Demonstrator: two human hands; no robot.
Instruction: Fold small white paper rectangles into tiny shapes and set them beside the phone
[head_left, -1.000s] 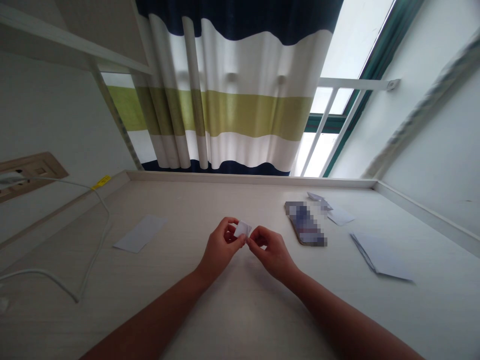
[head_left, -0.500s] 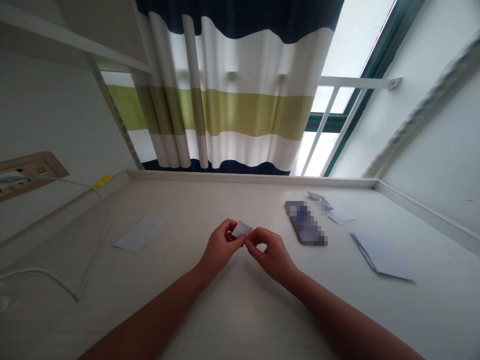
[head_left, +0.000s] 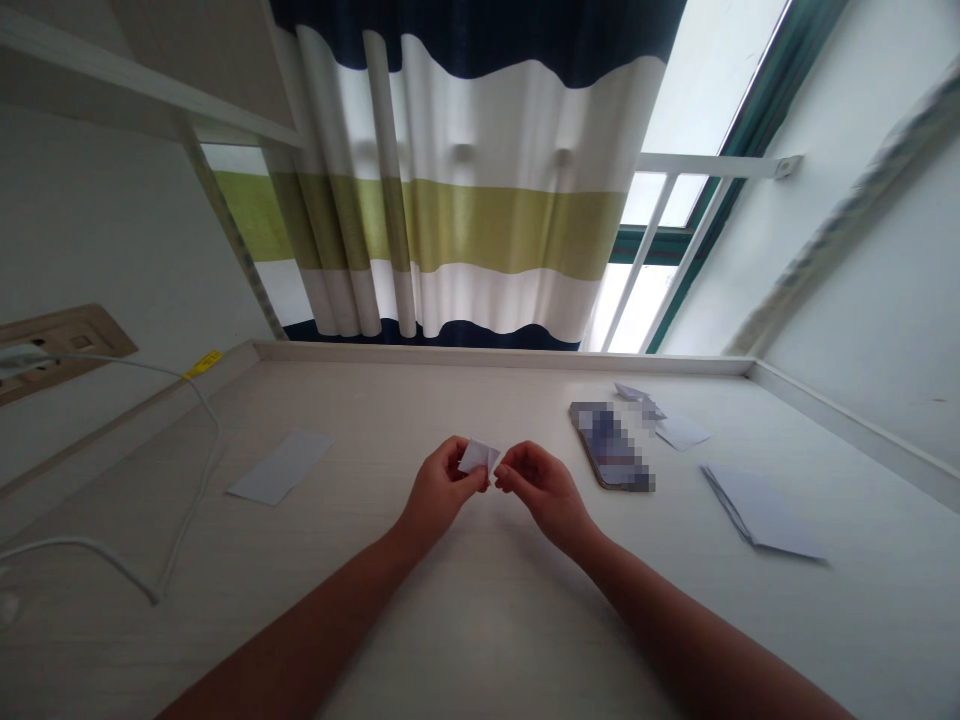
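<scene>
A small piece of folded white paper (head_left: pixel 478 456) is held up above the table between the thumb and fingers of my left hand (head_left: pixel 442 487). A crease runs near its right side, and a pointed corner faces right. Just to the right of the paper is my right hand (head_left: pixel 546 492), its fingers curled and the thumb and fingertips brought close together. A narrow gap shows between those fingertips and the paper, and I see nothing in them. My left fingers partly hide the paper's lower and left parts.
On the pale table (head_left: pixel 465 620), a flat paper sheet (head_left: pixel 281 467) lies left. A phone (head_left: pixel 611 447), folded paper pieces (head_left: pixel 637 398), a small sheet (head_left: pixel 682 431) and a paper stack (head_left: pixel 765 512) lie right. A white cable (head_left: pixel 196 500) crosses the left side.
My right fingertips have come away from the folded paper, a little to the right. The paper, in my left hand, has shifted slightly left.
</scene>
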